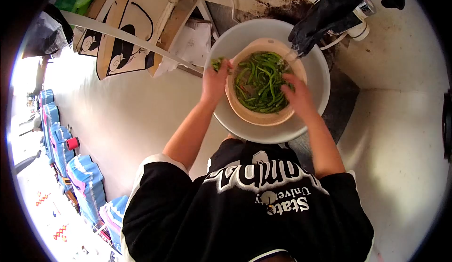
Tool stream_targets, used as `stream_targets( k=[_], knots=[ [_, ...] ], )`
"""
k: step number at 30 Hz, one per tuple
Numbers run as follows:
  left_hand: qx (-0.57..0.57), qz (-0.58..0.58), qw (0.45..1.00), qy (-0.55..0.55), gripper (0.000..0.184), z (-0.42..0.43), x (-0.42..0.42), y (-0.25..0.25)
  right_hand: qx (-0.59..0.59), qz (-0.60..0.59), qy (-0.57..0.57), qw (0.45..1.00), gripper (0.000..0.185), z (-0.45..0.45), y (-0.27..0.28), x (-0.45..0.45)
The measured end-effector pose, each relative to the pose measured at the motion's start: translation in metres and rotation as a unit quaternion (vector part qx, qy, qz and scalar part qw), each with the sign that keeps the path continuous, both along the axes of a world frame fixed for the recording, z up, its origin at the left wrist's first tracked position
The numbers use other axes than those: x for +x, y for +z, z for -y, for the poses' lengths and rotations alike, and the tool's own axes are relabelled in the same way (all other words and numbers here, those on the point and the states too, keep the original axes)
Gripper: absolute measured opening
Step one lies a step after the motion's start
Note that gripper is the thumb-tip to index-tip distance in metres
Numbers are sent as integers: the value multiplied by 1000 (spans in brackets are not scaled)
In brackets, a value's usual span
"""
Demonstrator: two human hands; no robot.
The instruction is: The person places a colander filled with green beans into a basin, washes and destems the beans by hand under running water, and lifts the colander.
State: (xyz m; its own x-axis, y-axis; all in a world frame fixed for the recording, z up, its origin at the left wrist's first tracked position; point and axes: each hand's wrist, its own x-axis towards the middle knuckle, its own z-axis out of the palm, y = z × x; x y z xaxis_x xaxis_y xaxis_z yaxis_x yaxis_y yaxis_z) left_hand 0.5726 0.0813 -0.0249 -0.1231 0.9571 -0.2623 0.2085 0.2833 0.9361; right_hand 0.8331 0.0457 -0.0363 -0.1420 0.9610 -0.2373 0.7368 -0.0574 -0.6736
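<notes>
A pinkish plastic basin [261, 119] sits inside a larger grey-white basin [318, 85]. Long green peppers [263, 80] lie in water in the inner one. At its left rim, my left hand [216, 82] is closed around a few green peppers [217, 64], raised above the rim. My right hand [297, 95] reaches over the right side of the inner basin, its slightly blurred fingers apart at the edge of the peppers. Water appears to run in near the upper right, below a black plastic wrapping [318, 24].
A white pipe fitting [360, 30] stands by the wall behind the black wrapping. A metal-framed rack [136, 40] with cardboard is at upper left. Chairs with blue covers [86, 179] line the left side. A pale wall [400, 120] closes off the right.
</notes>
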Motion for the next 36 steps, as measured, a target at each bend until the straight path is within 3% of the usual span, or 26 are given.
stream_targets(
  k=[2, 4, 5, 7, 10, 11, 13, 19, 26, 31, 36],
  knots=[
    [-64, 103, 991, 58, 19, -1, -5, -2, -41, -109, -170, 978, 52, 4, 36, 15],
    [-81, 207, 969, 109, 19, 0, 0, -4, -55, -67, -200, 976, 51, 8, -15, 45],
    [-83, 198, 971, 103, 20, -1, 8, -3, -60, -47, -213, 974, 51, 7, -32, 53],
    [-83, 177, 976, 97, 22, -4, 30, 2, -149, -129, -198, 960, 51, 0, -22, 41],
    [-18, 77, 995, 61, 24, -20, 45, -22, -325, -219, -215, 894, 49, -7, -37, 49],
    [-37, -12, 999, 30, 26, -28, 49, -28, -381, -240, -227, 863, 49, -13, -43, 56],
    [-76, -187, 979, -39, 33, -40, 53, -36, -372, -247, -216, 868, 44, -9, -43, 51],
    [98, -484, 838, -230, 47, -45, 57, -89, -316, -270, -273, 868, 30, 31, -23, 28],
    [31, -381, 864, -327, 49, -40, 61, -90, -271, -287, -364, 844, 23, 62, 14, 5],
    [-28, -251, 898, -361, 51, -31, 65, -77, -286, -230, -375, 851, 14, 67, 60, -8],
    [55, -236, 897, -370, 51, -31, 75, -86, -307, -221, -389, 840, 16, 75, 82, -13]
  ],
)
